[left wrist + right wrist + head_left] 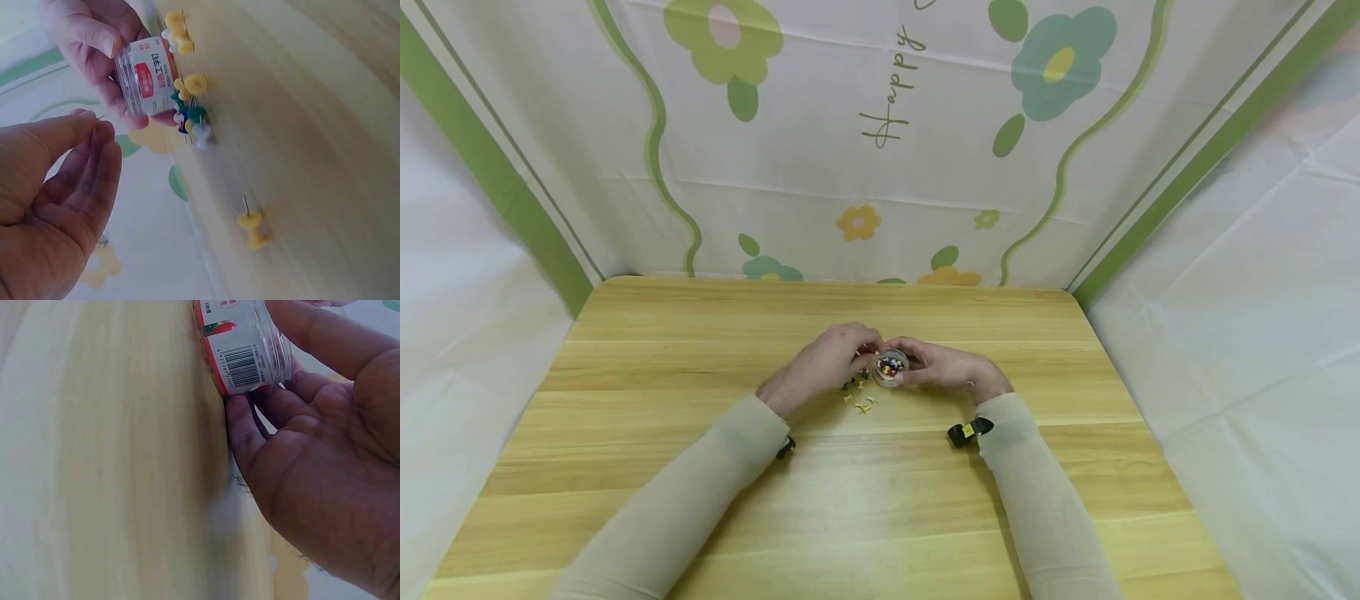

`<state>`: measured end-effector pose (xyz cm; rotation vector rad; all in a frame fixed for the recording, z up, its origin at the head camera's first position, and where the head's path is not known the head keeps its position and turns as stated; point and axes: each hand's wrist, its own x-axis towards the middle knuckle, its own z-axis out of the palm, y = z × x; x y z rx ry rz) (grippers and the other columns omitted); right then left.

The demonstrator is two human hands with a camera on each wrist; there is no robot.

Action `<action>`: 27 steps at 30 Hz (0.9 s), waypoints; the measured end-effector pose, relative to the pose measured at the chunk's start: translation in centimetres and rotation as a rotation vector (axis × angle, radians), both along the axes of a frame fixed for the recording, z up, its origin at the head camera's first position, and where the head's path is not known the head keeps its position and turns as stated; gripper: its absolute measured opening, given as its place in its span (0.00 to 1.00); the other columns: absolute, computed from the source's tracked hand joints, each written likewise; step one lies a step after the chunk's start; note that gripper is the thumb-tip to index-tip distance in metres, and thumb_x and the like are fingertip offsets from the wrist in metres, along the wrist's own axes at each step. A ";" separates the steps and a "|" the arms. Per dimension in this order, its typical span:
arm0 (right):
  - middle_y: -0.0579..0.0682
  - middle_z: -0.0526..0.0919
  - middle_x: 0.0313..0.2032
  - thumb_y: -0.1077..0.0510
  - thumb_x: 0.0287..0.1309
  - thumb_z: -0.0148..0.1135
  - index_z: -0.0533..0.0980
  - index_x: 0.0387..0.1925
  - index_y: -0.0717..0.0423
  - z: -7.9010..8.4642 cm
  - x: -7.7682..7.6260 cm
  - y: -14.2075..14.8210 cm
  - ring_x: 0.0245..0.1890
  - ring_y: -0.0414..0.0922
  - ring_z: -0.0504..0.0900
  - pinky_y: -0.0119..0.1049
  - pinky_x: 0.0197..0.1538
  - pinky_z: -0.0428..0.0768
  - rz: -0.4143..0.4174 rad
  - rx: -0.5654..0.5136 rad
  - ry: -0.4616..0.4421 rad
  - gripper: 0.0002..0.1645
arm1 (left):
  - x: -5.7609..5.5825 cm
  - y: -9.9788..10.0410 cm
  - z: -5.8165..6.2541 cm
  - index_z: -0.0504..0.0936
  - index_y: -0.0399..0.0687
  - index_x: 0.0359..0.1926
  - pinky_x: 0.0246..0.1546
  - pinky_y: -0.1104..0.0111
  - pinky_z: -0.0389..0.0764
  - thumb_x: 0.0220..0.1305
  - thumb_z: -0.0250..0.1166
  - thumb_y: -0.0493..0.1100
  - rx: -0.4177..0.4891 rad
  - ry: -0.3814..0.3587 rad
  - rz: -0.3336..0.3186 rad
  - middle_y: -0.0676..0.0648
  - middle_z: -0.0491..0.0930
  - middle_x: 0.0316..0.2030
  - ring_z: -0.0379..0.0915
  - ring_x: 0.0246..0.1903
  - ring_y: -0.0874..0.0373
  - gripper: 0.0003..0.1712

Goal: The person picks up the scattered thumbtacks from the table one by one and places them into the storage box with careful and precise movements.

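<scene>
My right hand (946, 368) holds a small clear round jar (148, 80) with a white and red label, thumb on one side and fingers on the other. The right wrist view shows the barcode side of the jar (240, 359). Several coloured push pins (891, 364) lie inside it. Beside the jar's mouth, my left hand (831, 360) pinches a push pin between thumb and fingertips; just its thin metal point (100, 117) shows in the left wrist view. Loose push pins (863, 407), mostly yellow with some green, white and blue, lie on the table below the left hand.
The wooden table (850, 500) ends at a white curtain (805, 167) printed with flowers. White sheets hang on both sides. Each wrist wears a dark strap; a black device (967, 432) sits at the right cuff. One yellow push pin (252, 230) lies apart from the cluster.
</scene>
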<state>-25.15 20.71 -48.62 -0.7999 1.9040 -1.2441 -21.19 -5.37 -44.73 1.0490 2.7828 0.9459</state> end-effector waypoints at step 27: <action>0.51 0.69 0.70 0.61 0.71 0.62 0.62 0.74 0.48 0.1 0.0 -0.1 0.71 0.47 0.67 0.48 0.74 0.64 -0.013 -0.001 -0.026 0.35 | 0.1 0.7 -1.0 0.87 0.51 0.50 0.45 0.68 0.82 0.68 0.71 0.44 -0.074 -0.021 0.076 0.54 0.81 0.47 0.79 0.45 0.58 0.11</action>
